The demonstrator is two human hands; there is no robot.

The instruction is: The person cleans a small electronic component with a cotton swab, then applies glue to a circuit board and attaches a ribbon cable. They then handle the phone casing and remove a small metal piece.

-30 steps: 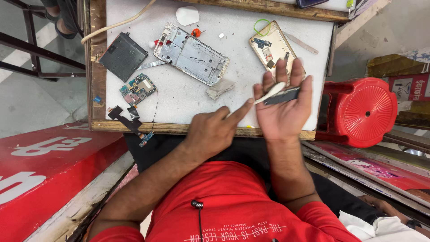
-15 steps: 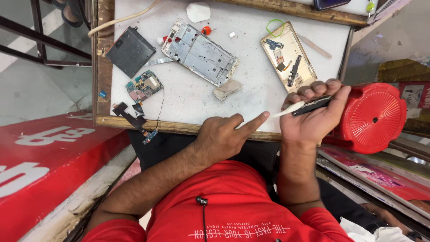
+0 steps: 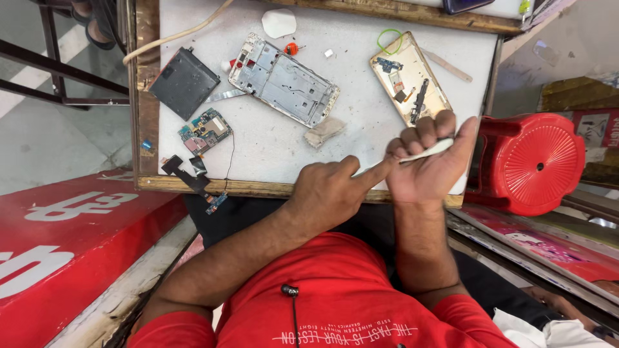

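Note:
My right hand [image 3: 429, 161] is at the white worktable's [image 3: 271, 154] front edge, its fingers curled shut on a thin white plastic stick [image 3: 422, 153]. My left hand [image 3: 329, 193] lies beside it, its index finger stretched out and touching the near end of that stick. Just beyond my right hand a gold phone housing [image 3: 409, 77] lies open with small parts inside. A silver phone frame [image 3: 284, 80] sits at the table's middle, with a scrap of grey cloth [image 3: 324, 131] next to it.
A black battery [image 3: 184, 80], a small circuit board [image 3: 205, 129] and a flex cable [image 3: 193, 174] lie at the table's left. A red plastic stool [image 3: 535, 161] stands to the right, a red signboard [image 3: 64, 245] at lower left. A white cable [image 3: 174, 35] crosses the far left corner.
My right hand's fingers, spread open a second ago, have curled shut over the white stick. My left index finger has stayed against the stick's end.

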